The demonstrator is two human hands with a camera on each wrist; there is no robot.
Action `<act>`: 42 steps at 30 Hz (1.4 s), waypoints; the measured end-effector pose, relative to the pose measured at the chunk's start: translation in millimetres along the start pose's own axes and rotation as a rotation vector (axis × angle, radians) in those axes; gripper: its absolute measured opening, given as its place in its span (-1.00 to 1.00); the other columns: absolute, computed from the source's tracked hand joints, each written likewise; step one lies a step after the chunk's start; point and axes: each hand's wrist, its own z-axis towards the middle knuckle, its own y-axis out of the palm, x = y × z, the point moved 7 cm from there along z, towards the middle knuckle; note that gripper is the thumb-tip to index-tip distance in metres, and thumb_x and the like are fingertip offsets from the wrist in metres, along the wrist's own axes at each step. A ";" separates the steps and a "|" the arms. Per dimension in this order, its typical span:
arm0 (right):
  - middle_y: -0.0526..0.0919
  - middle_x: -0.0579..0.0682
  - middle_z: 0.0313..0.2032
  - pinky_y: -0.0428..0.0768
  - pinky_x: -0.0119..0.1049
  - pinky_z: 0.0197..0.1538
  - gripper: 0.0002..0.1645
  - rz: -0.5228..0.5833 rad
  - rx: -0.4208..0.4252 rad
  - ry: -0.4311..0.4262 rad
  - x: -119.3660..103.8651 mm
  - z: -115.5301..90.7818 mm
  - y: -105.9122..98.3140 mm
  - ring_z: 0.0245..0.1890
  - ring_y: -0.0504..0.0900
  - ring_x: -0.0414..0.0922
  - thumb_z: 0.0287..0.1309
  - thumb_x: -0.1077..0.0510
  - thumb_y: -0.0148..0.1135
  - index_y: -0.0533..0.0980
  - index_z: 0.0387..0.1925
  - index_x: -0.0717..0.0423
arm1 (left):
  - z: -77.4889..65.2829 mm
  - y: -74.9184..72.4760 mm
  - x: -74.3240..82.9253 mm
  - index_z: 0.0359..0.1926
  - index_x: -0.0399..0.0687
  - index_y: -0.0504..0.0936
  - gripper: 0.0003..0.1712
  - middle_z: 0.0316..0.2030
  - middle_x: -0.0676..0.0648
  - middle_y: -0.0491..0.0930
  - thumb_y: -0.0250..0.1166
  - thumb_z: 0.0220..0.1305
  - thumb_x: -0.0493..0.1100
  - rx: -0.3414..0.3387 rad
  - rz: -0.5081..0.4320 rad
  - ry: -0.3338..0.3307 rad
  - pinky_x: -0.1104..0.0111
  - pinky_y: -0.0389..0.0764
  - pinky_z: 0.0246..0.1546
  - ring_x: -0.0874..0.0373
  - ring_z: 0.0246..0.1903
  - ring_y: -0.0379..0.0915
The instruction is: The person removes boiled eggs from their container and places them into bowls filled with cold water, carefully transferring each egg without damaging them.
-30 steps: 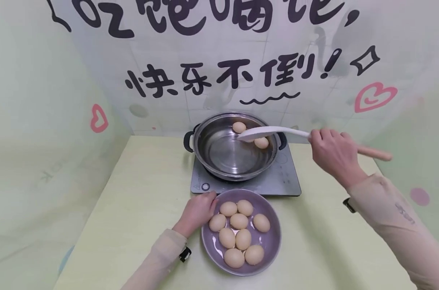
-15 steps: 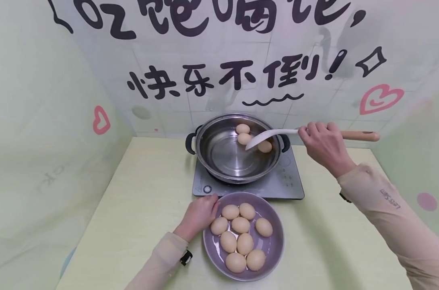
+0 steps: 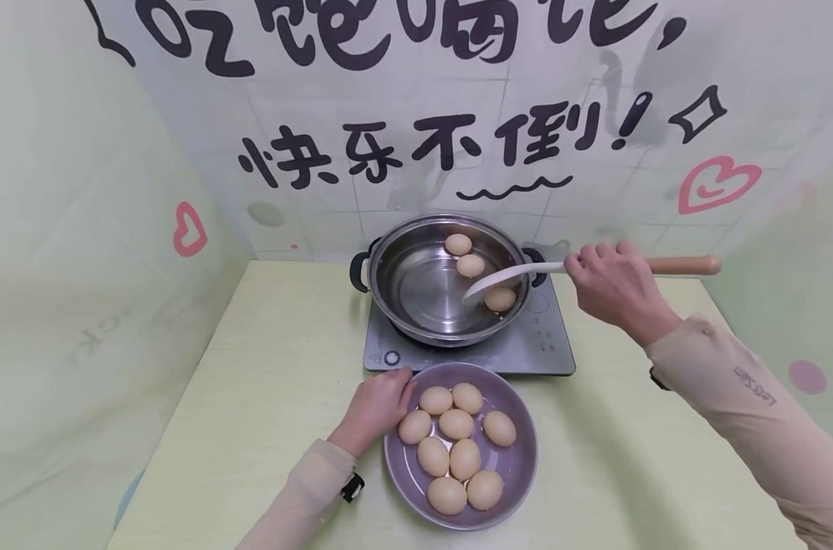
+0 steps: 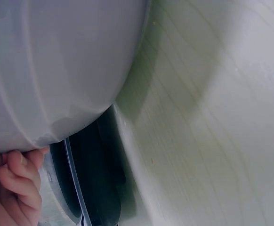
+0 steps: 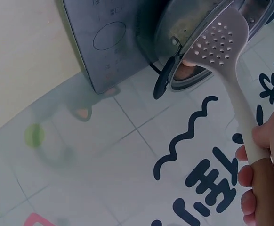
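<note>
My right hand [image 3: 614,283] grips a slotted skimmer [image 5: 219,42] where its white shaft meets the wooden handle. The skimmer's head dips into the steel pot [image 3: 416,325], beside an egg [image 3: 500,299] at the pot's right side. Two more eggs, one of them the middle egg [image 3: 470,266], lie farther back in the pot. With curled fingers my left hand [image 3: 378,401] holds the rim of a purple bowl [image 3: 519,473] at its upper left. Several brown eggs [image 3: 456,425] lie in that bowl. In the left wrist view, the bowl's outer wall [image 4: 66,56] hides most of the scene.
Under the pot is a flat induction cooker [image 3: 526,351], just beyond the bowl. Black side handles [image 3: 359,273] stick out from the pot. A printed wall [image 3: 306,221] stands close behind it. Pale table surface [image 3: 272,359] extends to either side.
The skimmer's head has gone lower into the pot and tilted. The right egg has shifted toward the pot's front, and the eggs have spread apart. My left hand stays on the bowl.
</note>
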 end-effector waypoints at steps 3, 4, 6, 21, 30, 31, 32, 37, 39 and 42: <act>0.31 0.07 -0.75 0.15 -0.29 -0.70 -0.78 0.013 -0.008 -0.014 -6.7 -1.8 -3.8 -0.79 0.22 -0.07 -0.04 0.33 -0.22 0.38 -0.59 0.29 | 0.2 0.2 0.0 -0.53 -0.06 0.38 -0.80 -0.67 -0.01 0.47 0.21 0.15 -0.19 -0.008 -0.004 -0.007 0.26 0.39 -0.72 0.04 -0.67 0.45; 0.30 0.06 -0.76 0.15 -0.29 -0.71 -0.78 0.016 -0.011 -0.018 -9.0 -2.3 -5.1 -0.80 0.22 -0.08 -0.05 0.33 -0.23 0.37 -0.61 0.29 | 0.1 0.3 0.1 -0.54 -0.07 0.37 -0.80 -0.67 -0.01 0.47 0.21 0.15 -0.19 -0.013 -0.005 -0.010 0.26 0.39 -0.71 0.04 -0.67 0.45; 0.29 0.05 -0.76 0.15 -0.29 -0.72 -0.77 0.019 -0.019 -0.026 -12.9 -3.5 -7.0 -0.81 0.20 -0.09 -0.05 0.33 -0.26 0.35 -0.63 0.28 | 0.1 0.1 0.2 -0.54 -0.06 0.38 -0.80 -0.67 -0.01 0.47 0.20 0.15 -0.19 -0.017 -0.006 -0.015 0.25 0.39 -0.71 0.04 -0.67 0.46; 0.30 0.01 -0.77 0.20 -0.28 -0.76 -0.87 0.113 -0.119 0.030 -38.3 -8.6 -20.0 -0.82 0.26 -0.11 -0.15 0.30 -0.02 0.30 -0.69 0.21 | -1.1 0.0 -2.0 -0.54 -0.05 0.37 -0.80 -0.67 0.00 0.45 0.20 0.16 -0.19 -0.029 -0.013 -0.035 0.26 0.38 -0.72 0.05 -0.67 0.44; 0.18 -0.09 -0.82 0.22 -0.21 -0.83 -0.75 0.246 -0.337 0.221 -43.6 -6.2 -2.3 -0.86 0.18 -0.13 -0.02 0.22 -0.01 0.25 -0.73 0.10 | -1.1 3.0 -1.8 -0.53 -0.04 0.39 -0.81 -0.66 0.01 0.46 0.20 0.17 -0.17 -0.044 -0.005 -0.032 0.30 0.37 -0.73 0.07 -0.68 0.44; 0.18 -0.10 -0.83 0.22 -0.20 -0.83 -0.73 0.259 -0.352 0.235 -44.0 -6.2 -0.4 -0.87 0.19 -0.12 0.00 0.21 -0.01 0.25 -0.74 0.09 | -1.3 3.2 -1.8 -0.53 -0.04 0.39 -0.81 -0.66 0.01 0.47 0.20 0.17 -0.17 -0.046 -0.005 -0.034 0.30 0.37 -0.73 0.07 -0.68 0.44; 0.19 -0.10 -0.83 0.23 -0.20 -0.83 -0.71 0.276 -0.368 0.251 -44.3 -6.3 1.5 -0.87 0.19 -0.12 0.02 0.20 -0.01 0.25 -0.75 0.08 | -1.4 2.6 -1.6 -0.53 -0.04 0.39 -0.81 -0.66 0.01 0.46 0.20 0.17 -0.17 -0.048 -0.007 -0.037 0.31 0.37 -0.73 0.07 -0.68 0.44; 0.22 -0.09 -0.85 0.23 -0.19 -0.81 -0.65 0.368 -0.462 0.318 -46.7 -6.7 10.2 -0.86 0.23 -0.11 0.10 0.16 -0.05 0.25 -0.76 0.05 | -1.4 0.8 -1.5 -0.53 -0.04 0.39 -0.81 -0.67 0.01 0.46 0.20 0.17 -0.17 -0.053 -0.008 -0.046 0.32 0.36 -0.73 0.08 -0.69 0.42; 0.24 -0.08 -0.85 0.24 -0.19 -0.80 -0.64 0.392 -0.497 0.335 -46.9 -6.3 12.7 -0.85 0.25 -0.10 0.12 0.15 -0.06 0.26 -0.77 0.04 | -1.0 1.0 -1.6 -0.53 -0.04 0.39 -0.81 -0.67 0.01 0.46 0.20 0.16 -0.17 -0.052 -0.004 -0.042 0.32 0.36 -0.73 0.08 -0.69 0.42; 0.28 -0.07 -0.84 0.26 -0.17 -0.79 -0.64 0.419 -0.545 0.355 -45.6 -5.6 15.8 -0.83 0.28 -0.09 0.12 0.14 -0.06 0.28 -0.77 0.04 | -0.7 1.5 -1.8 -0.53 -0.04 0.39 -0.81 -0.67 0.02 0.46 0.20 0.16 -0.18 -0.047 0.001 -0.034 0.32 0.36 -0.73 0.09 -0.69 0.42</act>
